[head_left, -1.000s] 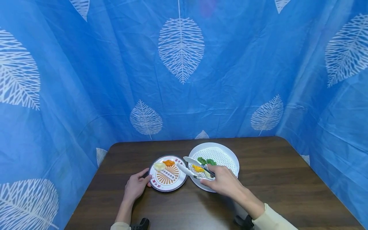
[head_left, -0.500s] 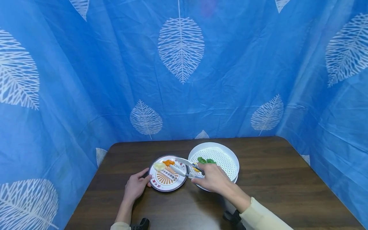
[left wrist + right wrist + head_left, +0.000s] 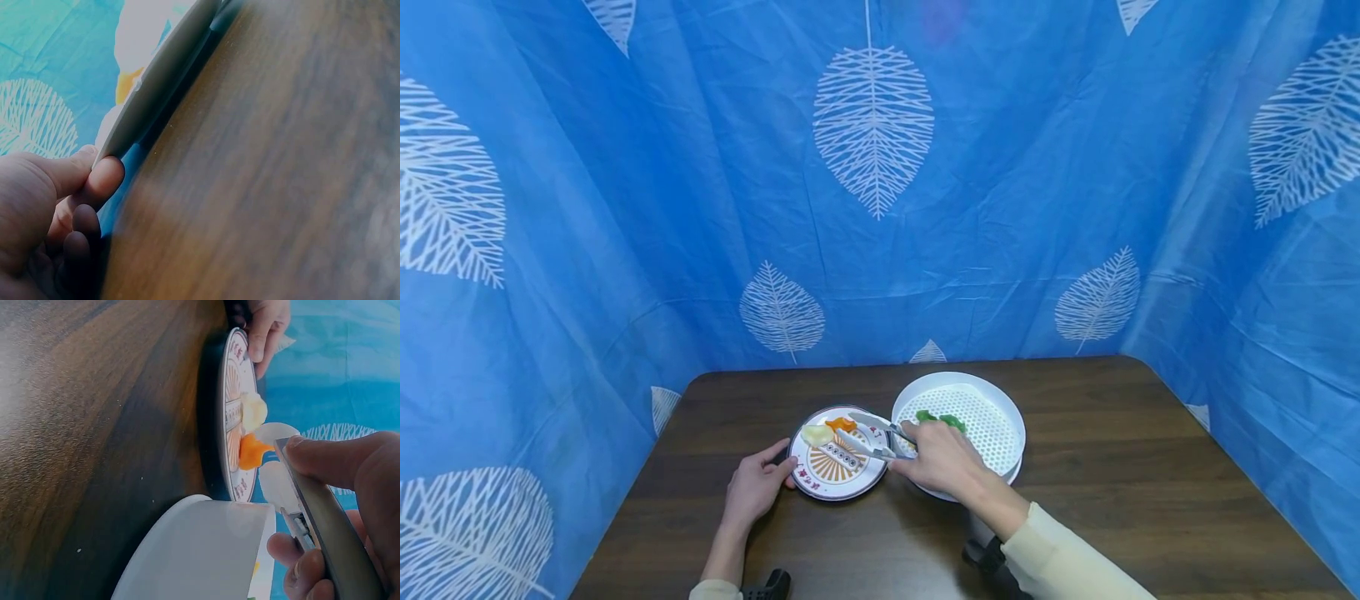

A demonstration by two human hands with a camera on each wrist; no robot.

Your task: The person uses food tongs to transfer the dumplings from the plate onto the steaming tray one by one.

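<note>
My left hand (image 3: 754, 485) pinches the left rim of a round white plate (image 3: 867, 477) with a dark edge and a striped pattern, thumb on top and fingers below. A pale piece (image 3: 817, 435) and an orange piece (image 3: 841, 424) that look like food lie on it. My right hand (image 3: 942, 460) grips a pair of tongs (image 3: 325, 531). Their rounded white tips stand apart above the plate's right part, close to the orange piece. Whether they touch it, I cannot tell. Below my right hand, a white perforated basket (image 3: 1000, 408) holds green pieces (image 3: 953, 422).
The basket stands right of the plate, its edge close to the plate's rim. A sliver of yellow (image 3: 256, 567) shows inside it. Both stand on a dark wooden table (image 3: 1112, 467). A blue curtain (image 3: 880, 275) with white leaves hangs behind and at the sides.
My right hand has moved left with the tongs, from the basket to over the plate. It now covers the yellow piece in the basket. My left hand has stayed on the rim.
</note>
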